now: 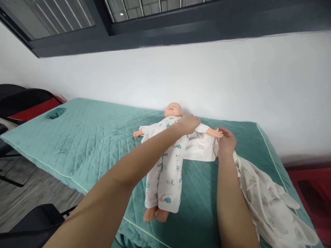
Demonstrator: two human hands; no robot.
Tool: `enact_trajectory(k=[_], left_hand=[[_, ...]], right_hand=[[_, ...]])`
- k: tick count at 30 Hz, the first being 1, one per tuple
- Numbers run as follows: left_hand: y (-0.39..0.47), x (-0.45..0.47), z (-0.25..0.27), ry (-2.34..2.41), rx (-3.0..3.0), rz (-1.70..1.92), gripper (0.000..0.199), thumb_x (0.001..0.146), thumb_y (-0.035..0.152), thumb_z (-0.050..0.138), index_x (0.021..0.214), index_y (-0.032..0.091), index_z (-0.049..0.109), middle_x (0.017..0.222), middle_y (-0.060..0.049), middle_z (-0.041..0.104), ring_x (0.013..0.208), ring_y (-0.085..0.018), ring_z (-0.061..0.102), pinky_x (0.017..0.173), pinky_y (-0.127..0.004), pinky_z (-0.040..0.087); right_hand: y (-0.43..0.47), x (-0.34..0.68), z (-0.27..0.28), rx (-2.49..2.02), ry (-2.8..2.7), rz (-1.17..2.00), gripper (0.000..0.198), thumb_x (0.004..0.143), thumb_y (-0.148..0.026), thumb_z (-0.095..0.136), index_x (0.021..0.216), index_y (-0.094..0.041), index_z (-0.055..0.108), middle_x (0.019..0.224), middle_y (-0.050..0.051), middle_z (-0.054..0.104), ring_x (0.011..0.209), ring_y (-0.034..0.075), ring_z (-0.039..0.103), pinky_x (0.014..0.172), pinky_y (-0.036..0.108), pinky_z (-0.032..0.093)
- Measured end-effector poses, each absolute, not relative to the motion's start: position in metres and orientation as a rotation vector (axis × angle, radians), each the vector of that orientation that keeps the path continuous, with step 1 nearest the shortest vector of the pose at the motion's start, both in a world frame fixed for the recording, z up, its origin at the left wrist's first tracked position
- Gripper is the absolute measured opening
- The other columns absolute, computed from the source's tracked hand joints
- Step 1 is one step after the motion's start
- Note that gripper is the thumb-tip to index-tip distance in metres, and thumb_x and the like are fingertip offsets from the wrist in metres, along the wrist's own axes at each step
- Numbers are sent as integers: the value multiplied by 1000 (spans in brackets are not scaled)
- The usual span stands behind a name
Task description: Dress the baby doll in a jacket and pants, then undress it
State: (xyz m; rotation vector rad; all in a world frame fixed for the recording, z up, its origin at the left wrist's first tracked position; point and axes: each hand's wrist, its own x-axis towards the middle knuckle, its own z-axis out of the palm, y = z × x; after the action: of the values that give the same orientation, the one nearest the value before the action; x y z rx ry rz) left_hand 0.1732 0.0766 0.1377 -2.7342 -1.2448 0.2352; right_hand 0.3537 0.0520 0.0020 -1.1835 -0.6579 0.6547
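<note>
Doll (pixel 169 172) lies face-up on the green bed (pixel 103 137), head by the wall (pixel 232 79). L hand (pixel 190 124) curls over its shoulder, grip hidden; R hand (pixel 227 140) meets its outstretched hand — pinching that or the white cloth (pixel 200 148) beneath, can't tell. Doll's prob. light w/ firm limbs, clothes soft & floppy; best held at torso or forearm. Near edge runs just past the feet (pixel 156 214), patterned cloth (pixel 271 199) crowds the right — more room left.
</note>
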Motion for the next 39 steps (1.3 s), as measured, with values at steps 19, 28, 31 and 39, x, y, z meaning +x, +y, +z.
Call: enact_trajectory(k=[19,28,31,39], left_hand=[[36,48,82,-1741,-2687,-1428,30,97,35,51,121,23,65,132,-6,66,128,-23,57,113,-40,44],[41,24,54,-1955,-2727,-1805,42,92,41,63,130,23,58,143,-9,53,136,-22,48,122,-40,34],[39,23,56,-1919,-2734,-1837,39,90,40,66,125,23,60,136,-9,56,131,-22,51,118,-38,37],[35,24,65,-1940,-2742,-1720,36,86,36,72,118,23,61,126,-6,61,122,-21,54,109,-37,43]], right_hand=[[17,287,27,-1362,-1276,416,36,92,-40,56,121,-22,67,127,10,66,118,25,61,103,45,48],[8,255,30,-1353,-1466,555,49,94,-49,58,138,-27,57,148,7,54,143,25,44,122,51,32],[0,241,35,-1213,-1541,723,47,97,-48,55,142,-33,53,157,2,45,153,21,28,127,47,23],[-1,241,36,-1151,-1620,872,59,95,-46,60,150,-38,42,166,-2,29,155,21,21,129,48,17]])
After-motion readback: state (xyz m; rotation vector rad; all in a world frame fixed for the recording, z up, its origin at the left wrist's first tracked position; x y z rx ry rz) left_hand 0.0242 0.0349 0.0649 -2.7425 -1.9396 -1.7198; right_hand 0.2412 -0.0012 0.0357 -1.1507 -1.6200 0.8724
